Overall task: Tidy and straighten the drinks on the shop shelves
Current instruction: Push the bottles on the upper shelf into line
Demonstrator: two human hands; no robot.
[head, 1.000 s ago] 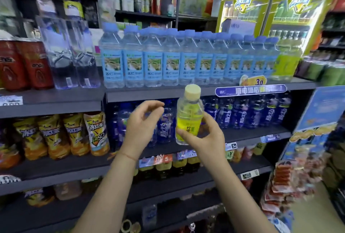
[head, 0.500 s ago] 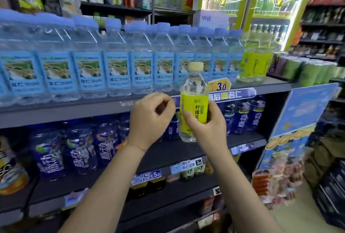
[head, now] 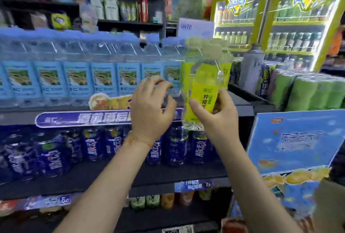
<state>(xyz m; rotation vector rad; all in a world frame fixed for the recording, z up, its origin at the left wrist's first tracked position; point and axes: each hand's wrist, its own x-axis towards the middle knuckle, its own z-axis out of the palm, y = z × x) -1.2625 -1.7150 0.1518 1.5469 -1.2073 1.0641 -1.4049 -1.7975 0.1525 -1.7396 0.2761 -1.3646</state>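
Note:
My right hand (head: 217, 118) grips a clear bottle with a yellow label and pale yellow cap (head: 202, 85), held upright in front of the right end of the upper shelf (head: 240, 105). Other yellow-labelled bottles (head: 224, 59) stand blurred just behind it. My left hand (head: 151, 109) hovers beside the bottle with loosely curled fingers, holding nothing. A long row of blue-labelled water bottles (head: 78, 75) fills the upper shelf to the left. Dark blue drink bottles (head: 93, 146) line the shelf below.
A blue cardboard display (head: 293, 141) juts out at the right, level with the lower shelves. Green wrapped packs (head: 306, 90) and a lit yellow drinks fridge (head: 291, 19) stand behind it. Small bottles (head: 153, 201) sit on the bottom shelf.
The view has swung right along the shelves. My right hand has carried the yellow bottle up and rightwards to the upper shelf's end; my left hand has followed alongside with its fingers looser.

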